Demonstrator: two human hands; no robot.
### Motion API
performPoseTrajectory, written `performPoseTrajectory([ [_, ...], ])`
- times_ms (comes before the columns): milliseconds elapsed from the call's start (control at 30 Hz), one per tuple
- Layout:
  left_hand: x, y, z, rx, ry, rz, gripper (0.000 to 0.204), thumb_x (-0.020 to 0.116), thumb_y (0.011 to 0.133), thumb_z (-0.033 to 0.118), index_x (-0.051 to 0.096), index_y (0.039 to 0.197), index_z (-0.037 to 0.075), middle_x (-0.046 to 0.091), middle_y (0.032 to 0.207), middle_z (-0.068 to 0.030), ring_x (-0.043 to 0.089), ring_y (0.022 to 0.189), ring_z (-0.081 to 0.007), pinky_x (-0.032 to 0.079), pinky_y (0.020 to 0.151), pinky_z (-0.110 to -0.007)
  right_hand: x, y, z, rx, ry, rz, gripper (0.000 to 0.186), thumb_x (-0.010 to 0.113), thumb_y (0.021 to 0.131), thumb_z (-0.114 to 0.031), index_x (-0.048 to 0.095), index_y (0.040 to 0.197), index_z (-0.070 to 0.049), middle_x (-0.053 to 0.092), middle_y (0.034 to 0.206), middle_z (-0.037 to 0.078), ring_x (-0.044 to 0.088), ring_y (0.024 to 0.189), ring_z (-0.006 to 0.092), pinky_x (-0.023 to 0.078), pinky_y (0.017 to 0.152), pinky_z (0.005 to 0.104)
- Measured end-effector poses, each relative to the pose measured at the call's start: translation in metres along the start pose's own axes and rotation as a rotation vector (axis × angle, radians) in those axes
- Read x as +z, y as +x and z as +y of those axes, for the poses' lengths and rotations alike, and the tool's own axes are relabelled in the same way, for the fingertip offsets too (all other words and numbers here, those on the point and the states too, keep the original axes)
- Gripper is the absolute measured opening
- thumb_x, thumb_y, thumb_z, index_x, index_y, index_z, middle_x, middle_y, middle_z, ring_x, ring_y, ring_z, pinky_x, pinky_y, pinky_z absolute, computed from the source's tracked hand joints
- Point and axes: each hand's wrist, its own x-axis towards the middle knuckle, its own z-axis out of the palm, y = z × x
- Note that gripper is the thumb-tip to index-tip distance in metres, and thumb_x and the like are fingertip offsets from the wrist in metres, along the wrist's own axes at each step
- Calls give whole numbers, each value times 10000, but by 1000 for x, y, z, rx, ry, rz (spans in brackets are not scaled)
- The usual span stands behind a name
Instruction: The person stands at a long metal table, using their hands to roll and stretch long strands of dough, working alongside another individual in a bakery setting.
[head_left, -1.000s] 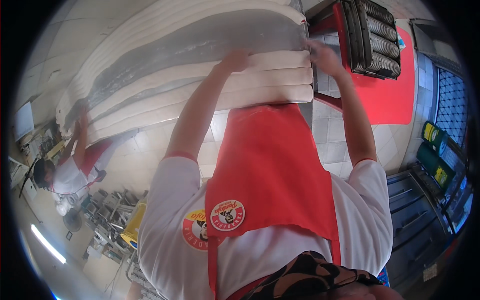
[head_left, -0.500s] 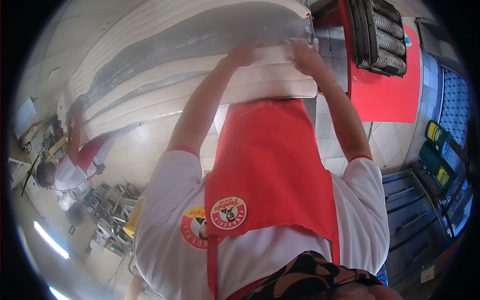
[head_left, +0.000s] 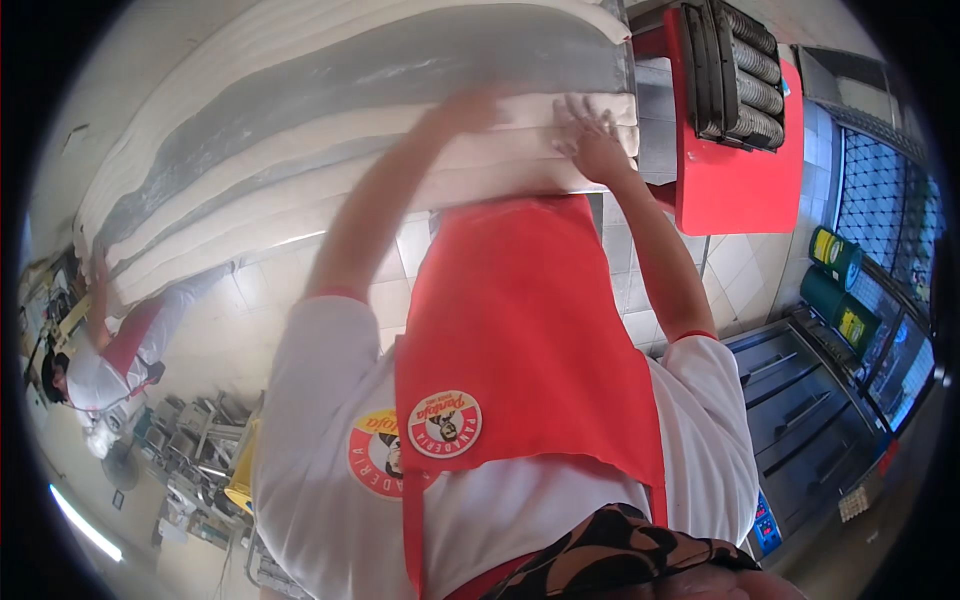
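Long, pale dough rolls (head_left: 350, 205) run side by side along the near edge of a floured metal table (head_left: 400, 75). My right hand (head_left: 594, 142) lies on the rolls near their right ends, palm down with fingers spread. Further left, my left hand (head_left: 468, 110) is over the farthest of these near rolls; motion smears its fingers, so their shape and whether they touch the dough cannot be made out. Across the bare metal strip, more dough (head_left: 480, 12) lies along the table's far side.
A red table (head_left: 740, 195) at the right bears dark ridged metal baking pans (head_left: 745, 80). At the far left, another person (head_left: 110, 355) reaches onto the same dough. Green buckets (head_left: 838, 300) stand by the window grille at right. A dark metal rack (head_left: 800, 400) is below them.
My hands have moved further apart. The right hand has come nearer to me over the rolls, while the left has shifted leftward. The whole view has also shifted slightly.
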Motion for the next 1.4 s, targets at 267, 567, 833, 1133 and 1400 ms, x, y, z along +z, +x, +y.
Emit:
performPoseTrajectory([
  [267,-69,-125,-150,-168,266,-115,744,636,909,639,584,1428,108,602,1397,-211,528,1327,-405,410,1112,-473,-26,4,2,331,2,-19,815,573,973,-561,297,1611,-137,214,1700,111,206,1557,367,209,1227,605],
  [567,-97,-81,-43,-16,48,3,649,680,900,585,669,1233,28,674,1225,-223,641,1120,-374,496,939,-461,-3,44,-9,50,84,74,789,720,909,-411,386,1561,-117,448,1547,143,399,1443,371,314,1188,522],
  [833,-20,-49,-107,-237,198,-74,746,722,839,626,641,1240,2,682,1215,-259,655,1146,-401,514,959,-491,-10,54,-33,-60,7,77,711,700,919,-444,432,1538,-218,485,1475,93,430,1399,353,306,1173,568],
  [1133,-29,-71,-35,-383,168,82,909,709,772,753,617,1310,26,676,1278,-208,611,1257,-379,498,1029,-484,-10,69,-48,-102,9,79,695,680,921,-501,476,1508,-191,482,1459,115,452,1340,362,347,1135,544],
  [1400,-123,-174,-135,-63,125,-92,604,721,886,525,664,1293,83,693,1243,-176,642,1158,-368,500,1010,-469,2,81,-91,-169,84,141,721,678,914,-535,488,1506,-170,493,1428,111,459,1313,338,366,1110,510],
])
